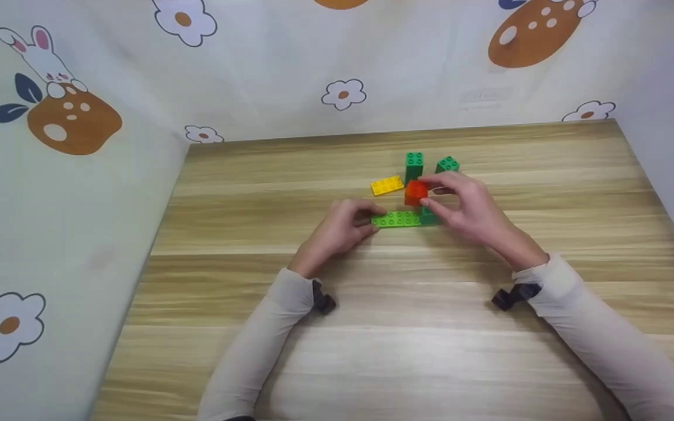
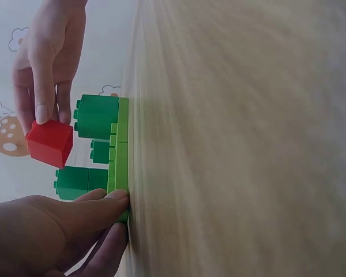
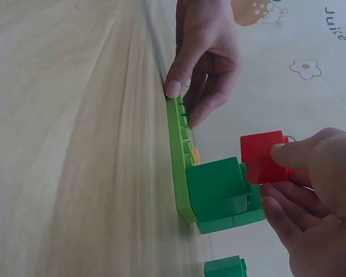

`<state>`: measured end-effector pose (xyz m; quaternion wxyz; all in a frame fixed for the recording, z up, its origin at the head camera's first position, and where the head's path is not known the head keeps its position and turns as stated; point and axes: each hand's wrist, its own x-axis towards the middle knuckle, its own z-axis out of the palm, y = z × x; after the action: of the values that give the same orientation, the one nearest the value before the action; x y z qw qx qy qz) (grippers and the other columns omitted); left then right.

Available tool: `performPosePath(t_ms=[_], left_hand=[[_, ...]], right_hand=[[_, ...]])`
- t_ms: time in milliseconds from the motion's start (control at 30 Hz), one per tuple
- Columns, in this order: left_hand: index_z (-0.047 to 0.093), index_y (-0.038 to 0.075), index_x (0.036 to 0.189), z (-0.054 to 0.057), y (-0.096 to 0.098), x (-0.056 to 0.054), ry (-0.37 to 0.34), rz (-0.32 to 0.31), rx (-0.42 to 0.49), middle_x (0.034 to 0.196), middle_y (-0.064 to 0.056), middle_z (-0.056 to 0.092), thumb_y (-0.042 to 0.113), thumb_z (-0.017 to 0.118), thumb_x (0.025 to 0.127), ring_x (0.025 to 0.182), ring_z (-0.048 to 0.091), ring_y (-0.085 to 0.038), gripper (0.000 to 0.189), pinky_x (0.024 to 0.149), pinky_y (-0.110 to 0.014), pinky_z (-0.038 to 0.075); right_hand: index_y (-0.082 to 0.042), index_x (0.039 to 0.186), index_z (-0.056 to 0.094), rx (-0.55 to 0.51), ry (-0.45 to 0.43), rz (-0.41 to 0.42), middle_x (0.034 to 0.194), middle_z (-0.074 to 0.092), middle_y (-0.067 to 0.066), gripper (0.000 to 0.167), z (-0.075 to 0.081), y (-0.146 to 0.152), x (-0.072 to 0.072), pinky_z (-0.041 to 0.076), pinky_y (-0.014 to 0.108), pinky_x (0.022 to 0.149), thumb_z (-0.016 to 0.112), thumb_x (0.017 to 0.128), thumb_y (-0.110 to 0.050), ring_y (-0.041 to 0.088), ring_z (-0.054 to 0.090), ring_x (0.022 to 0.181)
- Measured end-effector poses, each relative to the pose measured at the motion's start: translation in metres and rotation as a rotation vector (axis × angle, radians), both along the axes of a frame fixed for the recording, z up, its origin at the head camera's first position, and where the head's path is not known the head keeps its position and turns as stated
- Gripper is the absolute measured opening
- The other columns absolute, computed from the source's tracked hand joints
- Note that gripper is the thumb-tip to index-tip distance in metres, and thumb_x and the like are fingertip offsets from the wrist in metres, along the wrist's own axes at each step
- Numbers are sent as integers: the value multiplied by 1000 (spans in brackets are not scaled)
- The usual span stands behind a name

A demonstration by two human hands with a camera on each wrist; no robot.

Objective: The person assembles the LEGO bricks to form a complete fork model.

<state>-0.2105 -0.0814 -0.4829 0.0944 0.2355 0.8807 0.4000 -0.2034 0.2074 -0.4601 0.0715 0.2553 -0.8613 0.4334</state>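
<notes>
A red toy brick [image 1: 416, 193] is pinched between the thumb and fingers of my right hand [image 1: 473, 207]. It is raised over a low light green strip of studded bricks [image 1: 394, 220] that lies on the table. My left hand [image 1: 343, 228] grips the strip's left end between thumb and fingers. On the strip's right end sits a dark green brick [image 3: 219, 184], partly hidden by the right hand in the head view. In the left wrist view the red brick [image 2: 50, 142] hangs apart from the strip, beyond the stud side.
Behind the strip stands a tall dark green stack [image 1: 414, 168], with another dark green brick [image 1: 447, 164] to its right. A flat yellow brick [image 1: 387, 185] lies to the left of the stack. Patterned cloth walls [image 1: 267, 76] border the wooden table [image 1: 407, 351].
</notes>
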Motion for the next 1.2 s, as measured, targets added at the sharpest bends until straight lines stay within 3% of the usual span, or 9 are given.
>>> performPosePath(t_ms=[400,600,900,1200], left_hand=[[79,9,128,-1,0,0,-17,-4,0,130,-6,79,4,81,95,128,72,-20,33,117,-36,54],[79,11,129,0,1,1,-20,10,-16,130,-4,79,5,81,95,128,72,-18,34,117,-34,54],[79,12,130,0,1,1,-29,16,-28,131,-3,79,6,81,96,129,72,-18,34,118,-36,53],[78,11,130,1,1,0,-37,12,-30,132,-4,79,7,81,96,128,72,-18,34,118,-36,53]], right_hand=[[-13,140,72,52,-65,68,138,75,5,42,-9,-6,2,59,52,109,81,100,-20,27,72,123],[-14,142,71,87,-127,55,141,74,4,45,-11,-7,3,50,54,119,81,99,-22,28,66,134],[-16,141,72,100,-145,60,142,73,7,44,-15,-8,3,52,53,118,82,98,-16,30,66,135],[-17,140,73,113,-165,27,142,73,9,43,-18,-10,4,51,55,119,82,98,-20,31,65,135]])
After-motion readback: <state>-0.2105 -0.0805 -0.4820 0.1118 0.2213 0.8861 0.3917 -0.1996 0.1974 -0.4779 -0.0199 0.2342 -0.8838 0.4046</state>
